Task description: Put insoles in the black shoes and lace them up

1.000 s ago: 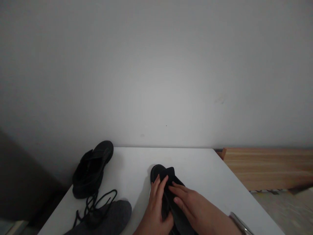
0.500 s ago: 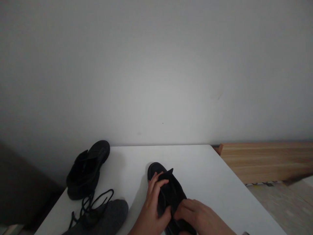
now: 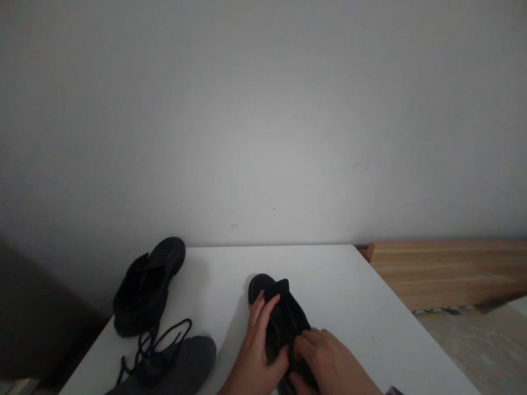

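Note:
A black shoe lies on the white table, its toe pointing away from me and its tongue raised. My left hand grips the shoe's left side, fingers over the upper near the tongue and thumb at the opening. On the opposite edge, my right hand has its fingers curled around the rim of the opening. The fingertips are partly hidden, and I cannot make out whether a lace is between them. The shoe's heel end runs out of view at the bottom.
Another black shoe stands at the table's far left. Nearer me lies a dark grey shoe with loose black laces. A plain wall rises behind the table. To the right is a wooden board.
My right hand has shifted slightly along the shoe's rim, with its thumb now showing. The raised tongue has tipped a little to the left. My left hand keeps its hold.

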Demonstrator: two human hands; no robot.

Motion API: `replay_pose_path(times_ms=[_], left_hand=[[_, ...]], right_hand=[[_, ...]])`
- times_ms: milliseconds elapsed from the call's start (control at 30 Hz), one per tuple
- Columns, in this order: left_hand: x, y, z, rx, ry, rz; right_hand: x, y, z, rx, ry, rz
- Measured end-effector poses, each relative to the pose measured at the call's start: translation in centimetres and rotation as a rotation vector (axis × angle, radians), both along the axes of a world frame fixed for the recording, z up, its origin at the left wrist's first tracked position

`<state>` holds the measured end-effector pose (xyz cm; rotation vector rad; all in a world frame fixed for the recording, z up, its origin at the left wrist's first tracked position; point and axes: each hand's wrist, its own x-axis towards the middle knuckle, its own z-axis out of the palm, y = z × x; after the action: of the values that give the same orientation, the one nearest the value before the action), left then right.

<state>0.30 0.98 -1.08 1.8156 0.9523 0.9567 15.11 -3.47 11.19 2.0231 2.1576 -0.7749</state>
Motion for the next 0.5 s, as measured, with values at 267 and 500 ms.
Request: replay_pose_path(times_ms=[267,500], left_hand=[[-0.2,0.0,-0.2,0.002,-0.011,-0.023],[-0.2,-0.1,-0.4,0.009,-0.031,-0.016]], right_hand=[[-0.1,0.8,0.2,-0.015,-0.037,0.059],[-0.1,1.8,-0.6,0.058,-0.109,0.271]])
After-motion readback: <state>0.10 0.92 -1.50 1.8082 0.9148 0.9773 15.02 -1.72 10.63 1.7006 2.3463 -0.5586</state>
